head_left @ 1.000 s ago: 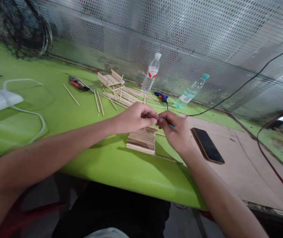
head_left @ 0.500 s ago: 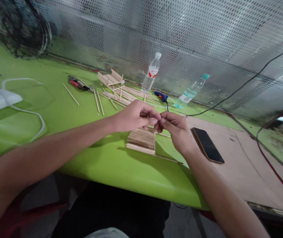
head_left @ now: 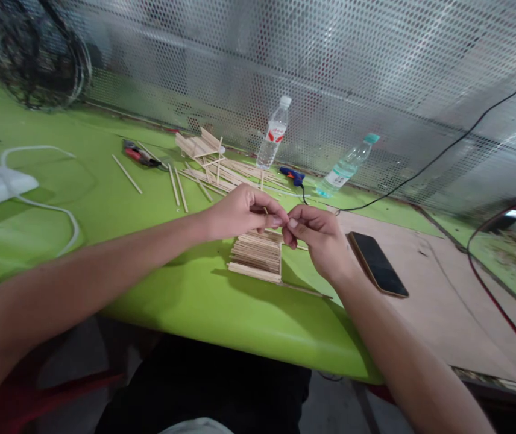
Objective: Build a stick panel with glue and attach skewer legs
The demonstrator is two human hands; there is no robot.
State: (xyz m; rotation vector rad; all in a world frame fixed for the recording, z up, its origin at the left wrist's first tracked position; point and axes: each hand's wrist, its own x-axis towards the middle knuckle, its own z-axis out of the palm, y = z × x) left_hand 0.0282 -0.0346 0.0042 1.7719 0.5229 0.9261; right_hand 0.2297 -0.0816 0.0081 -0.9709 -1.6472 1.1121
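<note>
My left hand (head_left: 240, 212) and my right hand (head_left: 316, 236) meet fingertip to fingertip above a flat panel of wooden sticks (head_left: 257, 256) that lies on the green table (head_left: 163, 289). Both hands are closed in a pinch. A short thin stick end shows between the left fingers; what the right fingers pinch is too small to make out. A loose pile of long wooden sticks (head_left: 222, 172) and a small stick frame (head_left: 199, 144) lie farther back.
A dark phone (head_left: 377, 264) lies right of my right hand. Two plastic bottles (head_left: 273, 132) (head_left: 346, 167), a blue glue gun (head_left: 293, 175), red-handled pliers (head_left: 138, 154) and a white cable (head_left: 54, 208) are on the table. A perforated metal screen (head_left: 330, 72) closes the back.
Both hands stayed together above the stick panel, only shifting their fingers slightly. The blue bit seen at my right hand a second ago is hidden now.
</note>
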